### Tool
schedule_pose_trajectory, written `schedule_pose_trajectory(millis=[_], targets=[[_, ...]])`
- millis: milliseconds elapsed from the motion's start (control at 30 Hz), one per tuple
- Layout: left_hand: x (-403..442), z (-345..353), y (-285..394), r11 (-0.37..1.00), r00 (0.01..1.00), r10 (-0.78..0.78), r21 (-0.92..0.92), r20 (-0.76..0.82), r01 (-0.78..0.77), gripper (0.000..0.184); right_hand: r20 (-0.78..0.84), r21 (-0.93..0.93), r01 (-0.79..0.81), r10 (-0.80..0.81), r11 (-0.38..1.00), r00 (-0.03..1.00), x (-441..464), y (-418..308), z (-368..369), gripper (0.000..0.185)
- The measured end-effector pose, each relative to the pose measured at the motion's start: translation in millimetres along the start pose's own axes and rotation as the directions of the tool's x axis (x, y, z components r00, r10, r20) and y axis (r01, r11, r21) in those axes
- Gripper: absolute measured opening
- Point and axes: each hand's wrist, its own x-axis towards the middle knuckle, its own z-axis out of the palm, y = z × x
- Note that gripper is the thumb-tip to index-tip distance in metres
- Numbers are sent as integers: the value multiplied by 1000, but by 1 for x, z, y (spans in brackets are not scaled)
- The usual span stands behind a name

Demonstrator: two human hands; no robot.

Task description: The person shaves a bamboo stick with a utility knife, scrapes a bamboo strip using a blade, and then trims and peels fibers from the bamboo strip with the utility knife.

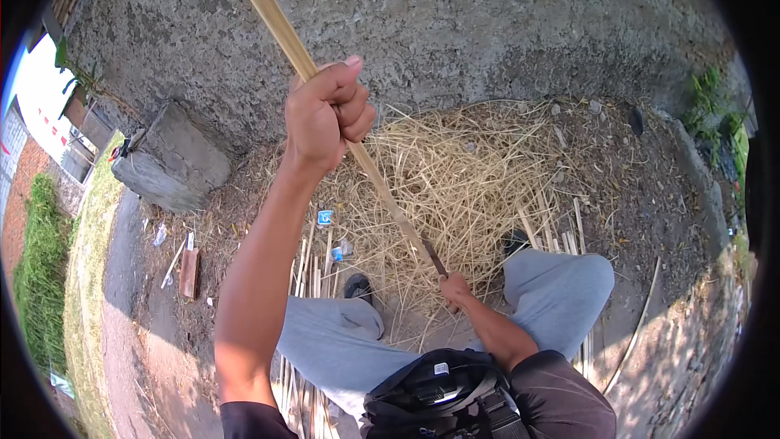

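Observation:
A long, pale bamboo strip (272, 20) slants from the top of the view down between my knees. My left hand (327, 114) is wrapped round it, raised in front of the wall. Low down between my legs, my right hand (456, 289) is closed round the handle of a knife (435, 258). Its dark blade lies against the lower end of the strip; the handle is mostly hidden by my fingers. Beneath both hands spreads a heap of thin, curly bamboo shavings (463, 171).
A rough grey wall (455, 24) rises behind the heap. To the left stand a concrete block (183, 158) and a brown wood piece (188, 272). Cut bamboo strips (315, 272) lie beside my left foot, and blue-and-white packets (325, 217) rest nearby. A thin stick (638, 333) lies right.

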Motion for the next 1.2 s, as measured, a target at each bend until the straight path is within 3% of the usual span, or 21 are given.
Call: schedule_pose_trajectory(millis=[33,100,133,167,200,233,300,367,433,467,533,567,633,767,867,1000,1033,1067,1200], targets=[[2,-1,-1,1000,1000,13,-10,-12,-13,47,97,185,-100,83,978,992,-10,-21,-13,36],[1,1,2,999,1000,14,39,2,-15,47,-2,186,119,-120,975,993,-22,-60,-29,37],[-1,1,2,995,1000,17,99,6,-18,48,-1,172,113,-115,979,993,-27,-74,-38,37],[-4,0,2,996,1000,13,91,-5,-13,48,-133,9,351,-346,936,929,-33,-85,-42,36],[-6,-2,2,996,1000,22,84,-11,-21,48,-220,-171,543,-569,822,793,-39,-87,-41,35],[-6,-3,3,996,999,36,81,-12,-35,49,-219,-168,542,-567,824,794,-43,-81,-37,35],[-8,-7,6,999,999,32,33,-12,-32,48,-272,-237,499,-550,834,790,-49,-49,-21,32],[-14,-8,5,1000,1000,28,-13,-15,-28,48,-86,-417,271,-334,868,939,-27,36,6,28],[-15,-6,8,999,1000,-8,-44,-5,8,48,-5,-555,300,-364,775,931,17,121,30,27],[-11,-3,11,1000,1000,-1,-26,8,1,48,-14,-544,311,-379,779,925,26,99,27,27],[-17,3,3,999,998,39,34,-40,-37,48,136,-559,195,-143,806,980,23,86,11,24],[-21,1,-1,999,999,23,29,-49,-22,48,147,-559,189,-128,807,981,6,90,16,24],[-11,3,4,999,999,31,15,-28,-30,47,5,-492,107,-119,864,993,5,71,9,27],[-17,4,4,1000,998,23,17,-57,-22,47,28,-486,162,-171,859,985,-3,71,9,25],[-22,9,11,992,999,39,119,-24,-36,48,6,-455,170,-188,874,982,-2,74,10,23],[-27,9,4,992,999,51,114,5,-52,48,24,-429,141,-145,892,989,15,62,1,22],[-25,9,3,994,999,42,96,-1,-42,47,136,-221,-24,56,975,989,21,52,-8,25],[-23,8,2,995,999,35,89,-1,-35,47,286,-28,-226,224,974,932,24,45,-15,30],[-17,2,1,996,998,65,61,-18,-64,47,312,72,-178,147,981,939,13,16,-19,32]])
